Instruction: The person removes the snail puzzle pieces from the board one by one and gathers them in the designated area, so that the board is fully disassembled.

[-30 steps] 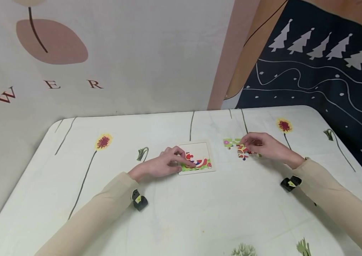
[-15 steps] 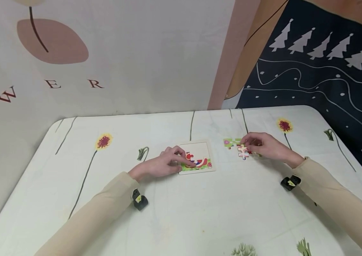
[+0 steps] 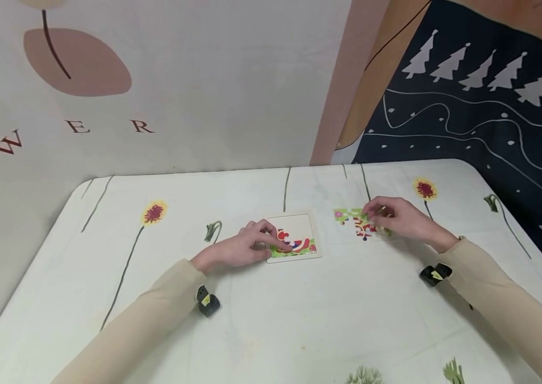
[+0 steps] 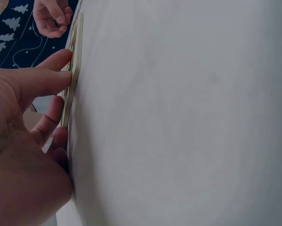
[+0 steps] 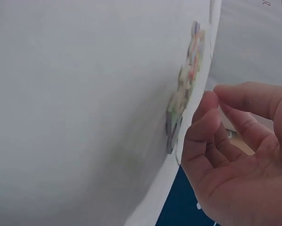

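A square wooden puzzle board (image 3: 294, 220) lies mid-table, with a red, blue and green picture along its lower part. My left hand (image 3: 250, 244) rests at its left side in the head view. Its index finger reaches across the picture, and in the left wrist view the thumb (image 4: 49, 82) touches the board's edge. Loose jigsaw pieces (image 3: 364, 228) lie to the right of the board. Over their right end is my right hand (image 3: 397, 217), fingers bent and fingertips at the pieces. From the right wrist, the thumb and fingertips stand close together beside the pieces (image 5: 183, 92), with nothing seen between them.
The table wears a white cloth (image 3: 271, 325) printed with flowers and stems. A pale curtain (image 3: 232, 96) hangs behind it, and a dark cloth with white trees (image 3: 472, 122) hangs at the right. Black wrist cameras (image 3: 208, 302) sit on both cuffs.
One loose piece by my right hand caught a bright glare half a second ago and shows its red pattern again now. My right fingers have shifted very slightly; my left hand stays in place.
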Available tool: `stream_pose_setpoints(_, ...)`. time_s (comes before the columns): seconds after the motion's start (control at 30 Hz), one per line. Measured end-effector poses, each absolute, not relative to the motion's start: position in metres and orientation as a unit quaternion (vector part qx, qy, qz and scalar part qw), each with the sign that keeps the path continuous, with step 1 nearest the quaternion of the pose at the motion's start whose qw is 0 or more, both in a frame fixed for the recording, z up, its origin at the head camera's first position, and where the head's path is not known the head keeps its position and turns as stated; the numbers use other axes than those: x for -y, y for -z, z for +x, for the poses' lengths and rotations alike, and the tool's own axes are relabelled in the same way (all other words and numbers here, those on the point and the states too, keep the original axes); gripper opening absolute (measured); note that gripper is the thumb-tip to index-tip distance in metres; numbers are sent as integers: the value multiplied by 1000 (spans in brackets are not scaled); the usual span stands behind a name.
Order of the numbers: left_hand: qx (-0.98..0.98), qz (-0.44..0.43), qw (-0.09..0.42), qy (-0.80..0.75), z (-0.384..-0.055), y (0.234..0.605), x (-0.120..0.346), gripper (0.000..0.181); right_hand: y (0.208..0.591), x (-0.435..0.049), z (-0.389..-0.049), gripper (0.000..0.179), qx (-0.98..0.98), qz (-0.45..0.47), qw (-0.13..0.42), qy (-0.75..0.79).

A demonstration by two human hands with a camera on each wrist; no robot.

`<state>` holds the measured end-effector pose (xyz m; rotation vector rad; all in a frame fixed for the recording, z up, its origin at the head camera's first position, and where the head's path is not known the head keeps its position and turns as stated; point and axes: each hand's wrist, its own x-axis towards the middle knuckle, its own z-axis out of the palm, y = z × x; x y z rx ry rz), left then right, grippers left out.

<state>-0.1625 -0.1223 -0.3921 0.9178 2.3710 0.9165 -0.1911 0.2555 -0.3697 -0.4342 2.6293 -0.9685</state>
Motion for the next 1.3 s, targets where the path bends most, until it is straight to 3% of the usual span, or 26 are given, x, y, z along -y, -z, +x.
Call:
stream_pose_setpoints(0.5,-853,328,217,-343,-158,389,124,37,375,-253,-189,19,-905,-184,161,349)
stream_pose_setpoints(0.73,-862,319,190,-345,-154,388,132,34,368,-249,-190,21,-912,-167,162,337)
stream_pose_setpoints(1.0,-866,313,179,-345,-155,387,139,31,365,-227,-194,21,-897,-189,162,366)
stream_pose_setpoints(1.3,-860,304,205,-356,-160,388,142,31,370,-191,-198,21,-878,-230,167,386)
